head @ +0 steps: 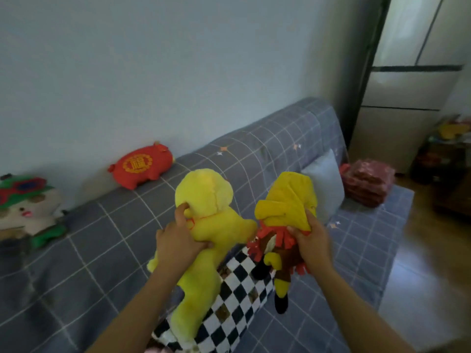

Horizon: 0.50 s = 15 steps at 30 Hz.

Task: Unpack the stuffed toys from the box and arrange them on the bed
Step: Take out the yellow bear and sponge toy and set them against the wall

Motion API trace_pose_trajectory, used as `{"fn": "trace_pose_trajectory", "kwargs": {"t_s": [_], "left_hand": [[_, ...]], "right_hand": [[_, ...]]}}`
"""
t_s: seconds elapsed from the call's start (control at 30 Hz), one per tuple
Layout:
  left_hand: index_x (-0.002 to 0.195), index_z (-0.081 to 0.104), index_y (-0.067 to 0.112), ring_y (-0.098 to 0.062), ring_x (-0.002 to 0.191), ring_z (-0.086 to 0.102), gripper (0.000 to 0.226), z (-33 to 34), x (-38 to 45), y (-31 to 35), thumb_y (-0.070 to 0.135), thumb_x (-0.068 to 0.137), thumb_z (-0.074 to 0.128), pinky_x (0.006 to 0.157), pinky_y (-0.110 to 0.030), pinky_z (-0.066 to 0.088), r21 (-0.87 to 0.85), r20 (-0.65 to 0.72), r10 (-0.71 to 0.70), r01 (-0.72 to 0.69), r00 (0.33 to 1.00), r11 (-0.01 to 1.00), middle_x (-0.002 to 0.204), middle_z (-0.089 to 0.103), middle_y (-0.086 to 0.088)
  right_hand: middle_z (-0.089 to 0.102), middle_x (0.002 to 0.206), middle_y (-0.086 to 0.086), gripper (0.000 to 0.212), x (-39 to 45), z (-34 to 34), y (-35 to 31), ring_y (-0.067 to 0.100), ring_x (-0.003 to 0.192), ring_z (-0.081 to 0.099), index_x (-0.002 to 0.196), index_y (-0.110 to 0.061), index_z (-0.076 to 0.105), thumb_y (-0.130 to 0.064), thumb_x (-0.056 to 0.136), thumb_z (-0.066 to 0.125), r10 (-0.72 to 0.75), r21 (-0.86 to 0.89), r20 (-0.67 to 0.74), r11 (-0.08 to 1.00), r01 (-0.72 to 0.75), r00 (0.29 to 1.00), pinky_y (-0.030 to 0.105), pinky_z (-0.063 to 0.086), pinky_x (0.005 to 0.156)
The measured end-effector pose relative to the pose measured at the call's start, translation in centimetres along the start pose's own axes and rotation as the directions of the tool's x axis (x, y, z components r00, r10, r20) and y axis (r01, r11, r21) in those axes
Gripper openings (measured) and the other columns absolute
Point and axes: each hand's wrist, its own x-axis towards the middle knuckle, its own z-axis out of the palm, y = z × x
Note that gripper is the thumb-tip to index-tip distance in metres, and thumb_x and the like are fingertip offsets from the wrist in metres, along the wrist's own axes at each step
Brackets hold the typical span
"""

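Note:
My left hand (178, 238) grips a big yellow plush toy (206, 225) by its neck, thumb and fingers curled round it, held in the air over the bed. My right hand (311, 240) grips a smaller yellow doll with a red fringe and brown body (283, 225) by its back, its legs dangling. A red pig plush (142, 168) stands on the bed's grey checked backrest (267, 138) against the wall. A white, green and red plush (28, 207) sits at the far left. The box is not in view.
A black-and-white checkered cloth (237, 294) lies under the toys on the grey bed cover (356, 250). A light blue pillow (326, 182) and a red wrapped bundle (367, 182) lie at the bed's far end. A fridge (407, 85) stands at right.

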Motion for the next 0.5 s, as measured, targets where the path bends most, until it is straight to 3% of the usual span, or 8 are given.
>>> {"fn": "trace_pose_trajectory", "kwargs": {"t_s": [0.23, 0.33, 0.4, 0.5], "left_hand": [[0.136, 0.02, 0.029, -0.024, 0.106, 0.061, 0.115, 3.0, 14.0, 1.3, 0.058, 0.043, 0.082, 0.085, -0.039, 0.037, 0.167, -0.116, -0.063, 0.082, 0.991, 0.983, 0.114, 0.065, 0.003], [0.132, 0.016, 0.031, -0.022, 0.106, 0.059, 0.111, 5.2, 23.3, 3.3, 0.061, 0.046, 0.079, 0.086, -0.037, 0.036, 0.32, -0.166, -0.044, 0.096, 0.985, 0.943, 0.11, 0.065, 0.001], [0.134, 0.018, 0.031, -0.024, 0.103, 0.059, 0.109, 6.1, 29.3, 4.7, 0.06, 0.048, 0.078, 0.084, -0.036, 0.036, 0.409, -0.16, -0.018, 0.082, 0.987, 0.909, 0.107, 0.065, -0.002], [0.135, 0.019, 0.03, -0.027, 0.1, 0.059, 0.107, 7.9, 39.3, 6.8, 0.057, 0.051, 0.079, 0.084, -0.037, 0.033, 0.498, -0.185, 0.056, 0.045, 0.981, 0.866, 0.105, 0.066, -0.005]], "right_hand": [[0.052, 0.109, 0.024, 0.07, 18.3, 4.7, -0.7, 0.039, 0.097, 0.055, 0.144, -0.03, 0.031, -0.027, 0.083, 0.067, -0.134, -0.11, 0.078, 0.984, 0.143, 0.988, 0.043, 0.045, 0.082], [0.048, 0.12, 0.026, 0.069, 27.5, 6.7, -0.2, 0.04, 0.102, 0.054, 0.144, -0.03, 0.031, -0.025, 0.084, 0.066, -0.176, -0.121, 0.111, 0.975, 0.189, 0.978, 0.042, 0.045, 0.085], [0.046, 0.126, 0.021, 0.068, 32.2, 7.9, 0.1, 0.037, 0.106, 0.053, 0.143, -0.029, 0.032, -0.025, 0.084, 0.066, -0.211, -0.139, 0.126, 0.964, 0.227, 0.969, 0.041, 0.044, 0.087], [0.046, 0.113, 0.011, 0.065, 40.4, 10.0, 0.3, 0.031, 0.096, 0.052, 0.142, -0.032, 0.034, -0.025, 0.085, 0.065, -0.276, -0.094, 0.108, 0.954, 0.286, 0.955, 0.038, 0.044, 0.083]]}}
